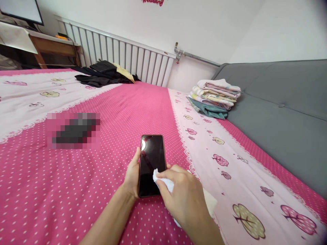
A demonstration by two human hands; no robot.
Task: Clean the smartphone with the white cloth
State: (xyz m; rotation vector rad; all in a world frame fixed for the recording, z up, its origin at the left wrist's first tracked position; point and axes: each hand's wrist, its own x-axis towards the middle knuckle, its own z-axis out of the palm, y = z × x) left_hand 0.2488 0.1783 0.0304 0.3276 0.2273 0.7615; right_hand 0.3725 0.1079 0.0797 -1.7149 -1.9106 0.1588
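Observation:
A black phone (151, 160) with a dark, glossy screen is held above the pink dotted bedspread (107, 143). My left hand (133, 177) grips it from below and along its left edge, thumb on the side. My right hand (182, 197) is closed on a white tissue (163, 182) and presses it against the lower right part of the screen. More of the white tissue shows under my right palm.
A stack of folded cloths (214, 97) lies at the bed's far right, beside a grey sofa (281, 115). Dark clothes (102, 75) are piled at the far edge by a white radiator (127, 58). A blurred dark object (73, 131) lies on the left. A wooden desk (51, 47) stands far left.

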